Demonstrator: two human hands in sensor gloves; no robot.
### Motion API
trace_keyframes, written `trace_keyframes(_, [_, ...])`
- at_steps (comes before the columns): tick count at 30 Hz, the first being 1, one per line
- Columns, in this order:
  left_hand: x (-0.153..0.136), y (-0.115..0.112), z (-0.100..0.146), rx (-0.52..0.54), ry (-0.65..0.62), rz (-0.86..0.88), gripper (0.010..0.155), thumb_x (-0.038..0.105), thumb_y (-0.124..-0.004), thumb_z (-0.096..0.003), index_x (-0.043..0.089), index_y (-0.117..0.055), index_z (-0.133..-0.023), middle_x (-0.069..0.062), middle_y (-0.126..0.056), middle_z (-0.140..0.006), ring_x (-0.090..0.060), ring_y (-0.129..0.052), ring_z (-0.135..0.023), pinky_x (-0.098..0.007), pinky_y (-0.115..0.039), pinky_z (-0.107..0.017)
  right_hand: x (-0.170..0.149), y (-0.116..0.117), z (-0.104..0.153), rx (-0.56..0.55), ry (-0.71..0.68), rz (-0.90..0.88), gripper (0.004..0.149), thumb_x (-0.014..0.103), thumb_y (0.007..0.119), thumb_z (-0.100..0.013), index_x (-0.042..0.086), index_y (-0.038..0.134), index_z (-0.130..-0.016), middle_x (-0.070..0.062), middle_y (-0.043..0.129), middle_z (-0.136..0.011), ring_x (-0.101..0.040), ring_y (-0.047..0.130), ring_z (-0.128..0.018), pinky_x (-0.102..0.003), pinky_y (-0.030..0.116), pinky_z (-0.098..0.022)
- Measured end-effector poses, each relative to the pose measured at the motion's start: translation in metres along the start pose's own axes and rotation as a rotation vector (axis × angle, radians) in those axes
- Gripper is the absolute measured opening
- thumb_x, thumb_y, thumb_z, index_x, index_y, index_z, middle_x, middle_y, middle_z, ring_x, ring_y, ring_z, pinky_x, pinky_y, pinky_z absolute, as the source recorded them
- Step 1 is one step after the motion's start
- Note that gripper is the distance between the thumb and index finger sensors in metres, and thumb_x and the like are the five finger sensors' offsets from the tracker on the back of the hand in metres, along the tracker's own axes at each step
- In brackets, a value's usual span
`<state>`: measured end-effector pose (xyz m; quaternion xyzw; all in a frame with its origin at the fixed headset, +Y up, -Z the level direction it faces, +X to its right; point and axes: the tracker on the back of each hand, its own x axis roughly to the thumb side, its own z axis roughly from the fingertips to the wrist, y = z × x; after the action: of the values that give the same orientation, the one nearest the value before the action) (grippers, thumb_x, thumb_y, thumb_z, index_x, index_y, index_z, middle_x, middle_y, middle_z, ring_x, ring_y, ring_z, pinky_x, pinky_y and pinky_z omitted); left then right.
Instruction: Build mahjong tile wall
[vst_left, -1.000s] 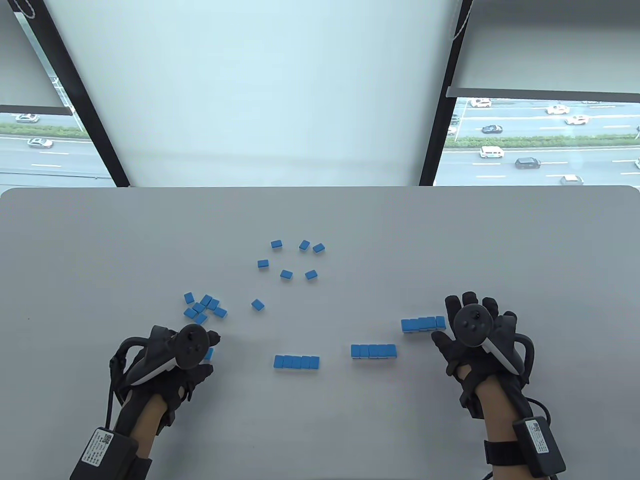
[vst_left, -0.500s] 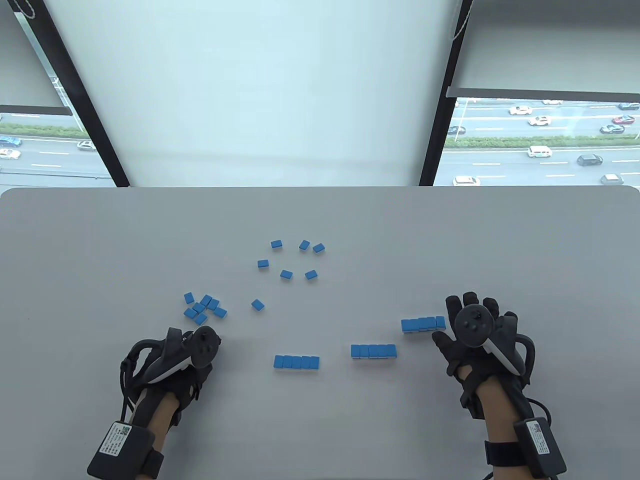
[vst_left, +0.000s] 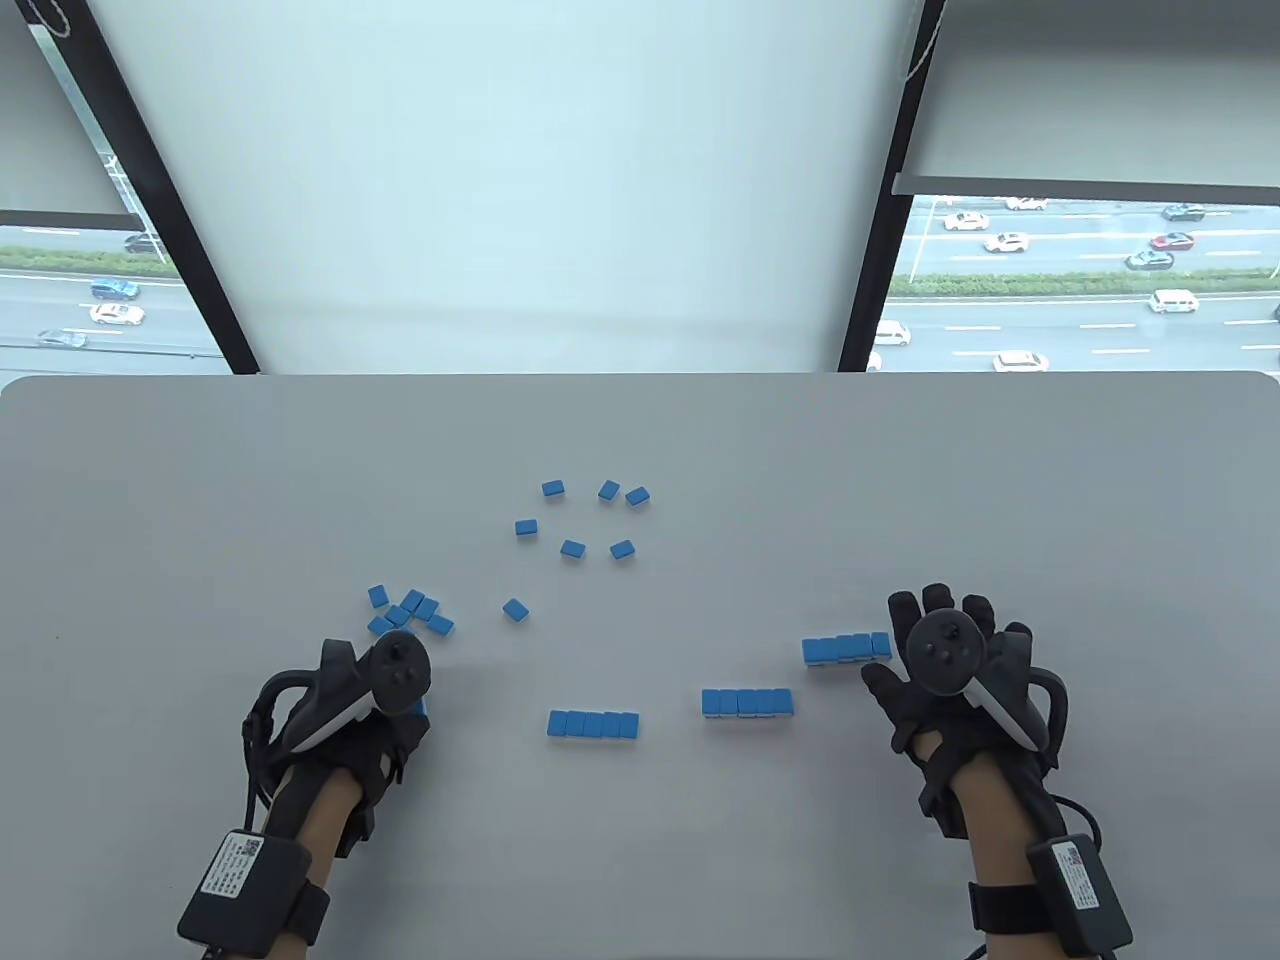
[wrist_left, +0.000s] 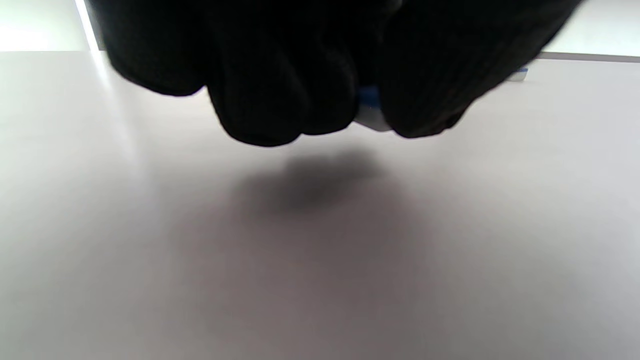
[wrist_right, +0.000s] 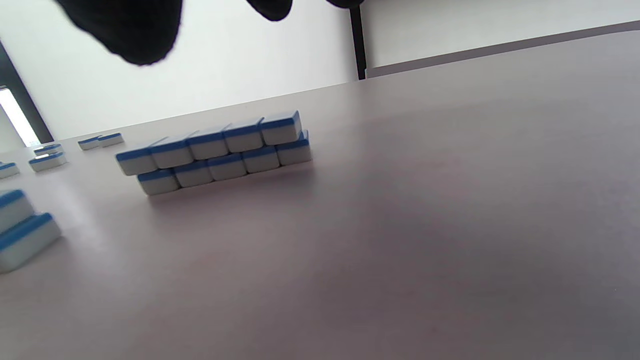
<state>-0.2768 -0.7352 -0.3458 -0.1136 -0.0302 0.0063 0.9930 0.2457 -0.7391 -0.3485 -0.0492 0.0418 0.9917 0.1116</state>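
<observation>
Three short rows of blue-backed mahjong tiles stand on the grey table (vst_left: 200, 480): a left row (vst_left: 593, 724), a middle row (vst_left: 747, 702) and a right row (vst_left: 845, 648). The right row is two tiles high in the right wrist view (wrist_right: 220, 152). My left hand (vst_left: 385, 700) is curled and grips a blue and white tile (wrist_left: 371, 107) just above the table. It is just below a loose pile of tiles (vst_left: 408, 615). My right hand (vst_left: 945, 650) lies spread and empty at the right end of the right row.
Several single tiles (vst_left: 572, 547) lie scattered at the table's middle, one tile (vst_left: 515, 609) nearer the pile. Windows and a white blind lie beyond the table's far edge.
My left hand has turned and shifted a little right and toward the pile, the tile still in its grip. The right hand has stayed put.
</observation>
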Motion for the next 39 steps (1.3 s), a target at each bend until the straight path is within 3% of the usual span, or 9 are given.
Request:
trace_keyframes(4, [0.021,0.021,-0.004,0.060,-0.027,0.019,0.060,0.044,-0.089,-0.0397,0.021,-0.076,-0.094,0.000,-0.088,-0.086,-0.022,-0.096,-0.068,-0.055,-0.078,-0.060,0.000,0.000,0.000,0.001,-0.002,0.000,0.079,0.060,0.070,-0.040,0.033,0.035,-0.105,-0.001,0.022,-0.114,-0.042,0.018,-0.100,-0.065,0.012,-0.064])
trace_keyframes(12, [0.108,0.058,-0.002,0.199,-0.199,0.072,0.060,0.044,-0.089,-0.0393,0.021,-0.076,-0.094,0.000,-0.089,-0.085,-0.022,-0.097,-0.067,-0.055,-0.078,-0.059,0.001,0.000,0.000,0.005,0.005,-0.002,0.078,0.060,0.070,-0.041,0.033,0.035,-0.105,-0.001,0.022,-0.114,-0.042,0.018,-0.100,-0.066,0.012,-0.064])
trace_keyframes(16, [0.139,0.050,0.008,0.253,-0.293,0.084,0.060,0.043,-0.090,-0.0391,0.020,-0.077,-0.093,-0.001,-0.090,-0.083,-0.021,-0.097,-0.065,-0.055,-0.079,-0.058,0.001,0.001,0.001,0.010,0.007,0.003,0.078,0.060,0.070,-0.041,0.033,0.035,-0.105,-0.001,0.022,-0.114,-0.042,0.018,-0.100,-0.065,0.012,-0.064])
trace_keyframes(21, [0.165,0.028,0.016,0.205,-0.381,0.034,0.060,0.043,-0.090,-0.0393,0.019,-0.078,-0.093,-0.002,-0.091,-0.083,-0.022,-0.098,-0.065,-0.055,-0.079,-0.058,0.000,0.000,0.000,0.007,0.015,0.003,0.079,0.060,0.070,-0.041,0.033,0.035,-0.105,-0.001,0.022,-0.114,-0.042,0.018,-0.100,-0.065,0.012,-0.064])
trace_keyframes(39, [0.190,-0.005,0.008,0.126,-0.397,-0.207,0.059,0.047,-0.087,-0.0399,0.029,-0.076,-0.095,0.004,-0.083,-0.086,-0.020,-0.091,-0.071,-0.054,-0.074,-0.062,0.000,0.001,0.000,0.021,0.025,0.029,0.078,0.060,0.070,-0.041,0.033,0.035,-0.105,-0.001,0.023,-0.114,-0.042,0.018,-0.100,-0.065,0.012,-0.064])
